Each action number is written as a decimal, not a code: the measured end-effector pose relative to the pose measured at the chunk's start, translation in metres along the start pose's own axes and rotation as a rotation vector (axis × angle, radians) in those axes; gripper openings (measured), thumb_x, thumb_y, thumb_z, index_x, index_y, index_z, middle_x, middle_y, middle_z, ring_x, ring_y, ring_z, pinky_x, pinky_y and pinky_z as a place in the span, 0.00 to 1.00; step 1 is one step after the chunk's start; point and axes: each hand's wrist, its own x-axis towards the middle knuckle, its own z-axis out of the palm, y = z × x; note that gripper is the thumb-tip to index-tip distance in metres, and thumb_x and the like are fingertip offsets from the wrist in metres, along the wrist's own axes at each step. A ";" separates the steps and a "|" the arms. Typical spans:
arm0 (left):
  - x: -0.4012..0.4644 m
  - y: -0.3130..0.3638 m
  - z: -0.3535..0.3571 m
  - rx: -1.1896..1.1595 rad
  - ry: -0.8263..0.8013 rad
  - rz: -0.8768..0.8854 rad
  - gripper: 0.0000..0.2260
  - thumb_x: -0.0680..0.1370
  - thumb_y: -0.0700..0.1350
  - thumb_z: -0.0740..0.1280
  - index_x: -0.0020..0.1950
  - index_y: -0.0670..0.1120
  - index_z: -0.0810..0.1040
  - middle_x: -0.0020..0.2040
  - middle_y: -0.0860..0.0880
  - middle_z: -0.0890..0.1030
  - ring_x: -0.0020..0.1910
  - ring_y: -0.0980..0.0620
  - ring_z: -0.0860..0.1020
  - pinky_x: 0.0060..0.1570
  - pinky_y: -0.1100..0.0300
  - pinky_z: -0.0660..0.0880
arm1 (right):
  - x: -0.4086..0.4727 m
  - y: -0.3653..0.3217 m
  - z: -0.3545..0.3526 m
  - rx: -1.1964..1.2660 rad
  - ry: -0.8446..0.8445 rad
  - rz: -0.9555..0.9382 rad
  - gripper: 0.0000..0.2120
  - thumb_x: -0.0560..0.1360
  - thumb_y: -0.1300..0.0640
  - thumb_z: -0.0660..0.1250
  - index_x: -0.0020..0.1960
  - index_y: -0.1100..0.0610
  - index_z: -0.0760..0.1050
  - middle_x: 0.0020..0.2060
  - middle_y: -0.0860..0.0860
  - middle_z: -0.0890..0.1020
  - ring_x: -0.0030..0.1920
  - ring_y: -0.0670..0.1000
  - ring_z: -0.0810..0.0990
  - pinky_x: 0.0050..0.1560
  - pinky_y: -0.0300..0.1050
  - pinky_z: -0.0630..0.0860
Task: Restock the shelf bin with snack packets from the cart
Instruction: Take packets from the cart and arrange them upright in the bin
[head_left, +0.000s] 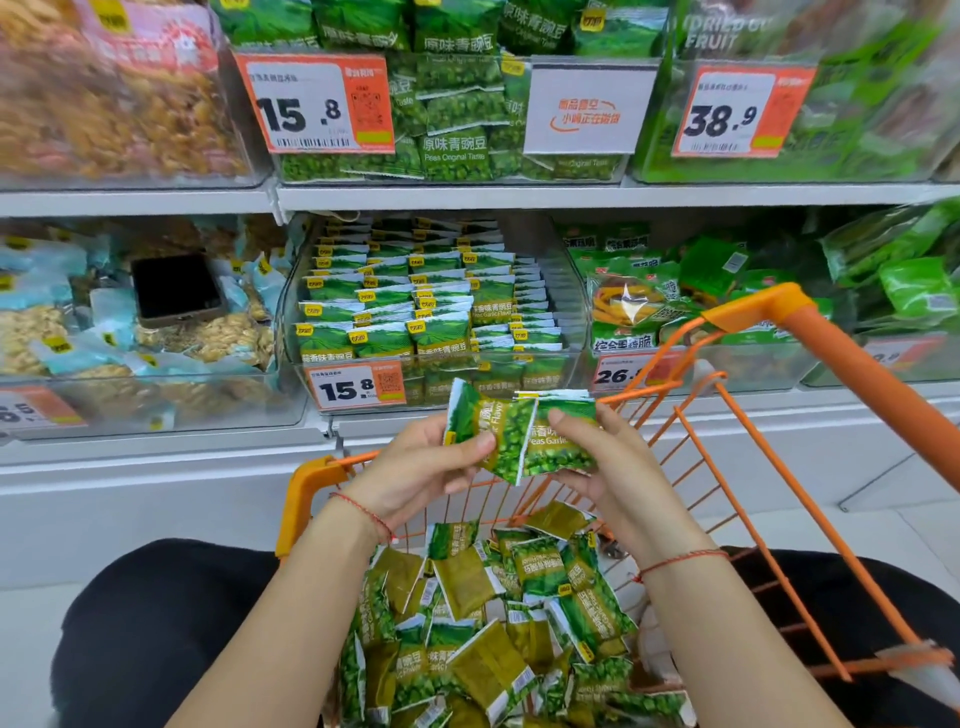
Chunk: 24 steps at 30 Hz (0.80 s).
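Note:
Above the orange cart (857, 374) my left hand (415, 473) and my right hand (608, 462) together hold a small stack of green garlic pea packets (514, 436), thumbs on the front faces. More of the same green packets (498, 623) lie loose in a heap in the cart below my hands. Straight ahead on the lower shelf stands the clear bin (571, 312) with neat upright rows of the same packets (410, 301) and a 15.8 price tag (358, 387) on its front.
A black phone (176, 291) lies on the nut packets in the bin to the left. Bins of other green snacks stand to the right and on the shelf above. The cart's orange handle runs across the right side. My dark-clad knees flank the cart.

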 end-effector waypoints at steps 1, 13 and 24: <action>0.000 0.000 0.001 0.001 0.008 0.004 0.05 0.71 0.40 0.68 0.43 0.42 0.73 0.32 0.51 0.75 0.28 0.58 0.71 0.25 0.68 0.66 | 0.000 0.000 0.001 0.035 -0.020 0.015 0.37 0.74 0.60 0.70 0.76 0.55 0.55 0.59 0.51 0.73 0.59 0.52 0.77 0.47 0.47 0.78; -0.004 0.002 -0.002 0.130 0.108 0.119 0.12 0.66 0.40 0.71 0.49 0.42 0.79 0.39 0.49 0.83 0.34 0.54 0.79 0.35 0.64 0.78 | 0.004 0.009 0.002 -0.124 -0.032 -0.082 0.27 0.77 0.59 0.65 0.74 0.53 0.62 0.65 0.53 0.75 0.54 0.47 0.80 0.49 0.46 0.80; -0.003 0.001 0.006 0.162 0.272 0.241 0.13 0.72 0.36 0.71 0.54 0.46 0.75 0.33 0.54 0.80 0.32 0.59 0.79 0.34 0.64 0.77 | -0.013 0.009 0.012 -0.203 -0.200 -0.124 0.54 0.58 0.32 0.73 0.77 0.47 0.54 0.72 0.45 0.66 0.70 0.48 0.68 0.66 0.57 0.71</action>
